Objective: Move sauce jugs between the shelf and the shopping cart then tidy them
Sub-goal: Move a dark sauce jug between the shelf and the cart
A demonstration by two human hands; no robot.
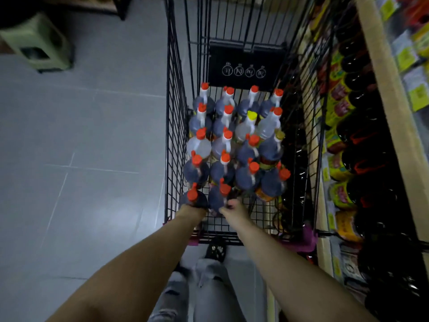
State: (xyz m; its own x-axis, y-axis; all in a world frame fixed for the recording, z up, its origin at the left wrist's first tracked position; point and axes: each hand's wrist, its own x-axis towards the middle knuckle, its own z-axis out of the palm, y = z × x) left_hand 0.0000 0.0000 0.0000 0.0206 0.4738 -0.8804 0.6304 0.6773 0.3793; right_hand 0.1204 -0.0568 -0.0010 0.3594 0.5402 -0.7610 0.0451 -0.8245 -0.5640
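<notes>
A black wire shopping cart [176, 126] stands in front of me, packed with several upright sauce jugs, most dark with red caps. One jug has a yellow cap [251, 115]. My left hand [193, 209] reaches into the near left corner and grips a dark red-capped jug [192, 196] from below. My right hand [232, 206] holds the neighbouring dark red-capped jug [219, 194] at its handle side. Both hands are partly hidden behind the jugs.
A store shelf [383, 96] runs along the right, filled with dark bottles bearing yellow-green labels [341, 110]. A pale green plastic stool [38, 44] sits on the grey tiled floor at the upper left. The cart's purple rear corners [308, 240] are near my legs.
</notes>
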